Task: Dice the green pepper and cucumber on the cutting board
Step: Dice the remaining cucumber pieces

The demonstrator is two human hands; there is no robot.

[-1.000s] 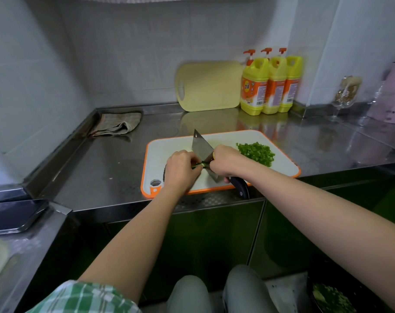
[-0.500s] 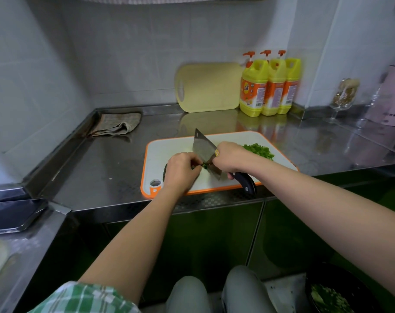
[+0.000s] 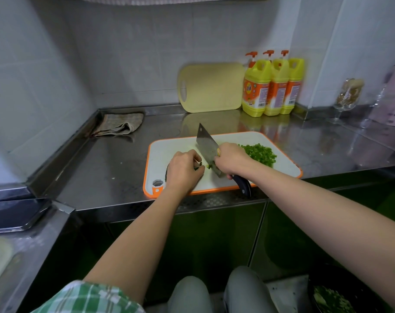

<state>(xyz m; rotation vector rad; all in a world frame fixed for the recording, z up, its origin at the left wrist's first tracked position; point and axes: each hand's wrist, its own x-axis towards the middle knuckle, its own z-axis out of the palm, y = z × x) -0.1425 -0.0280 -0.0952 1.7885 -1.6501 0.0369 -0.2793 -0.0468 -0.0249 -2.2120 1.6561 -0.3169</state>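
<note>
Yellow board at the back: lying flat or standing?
Standing: the yellow cutting board leans on its edge against the tiled wall.

3 yellow bottles (image 3: 272,86): orange labels, print illegible. Pink appliance (image 3: 393,98): dark marking, too small to read.

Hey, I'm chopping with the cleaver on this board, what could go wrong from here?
The left hand holds the cucumber with fingers right beside the cleaver blade, so a slip could nick them. The right hand is close to the diced green pepper pile and might scatter it. The cutting board lies near the counter's front edge; hard chops could shift it.
</note>
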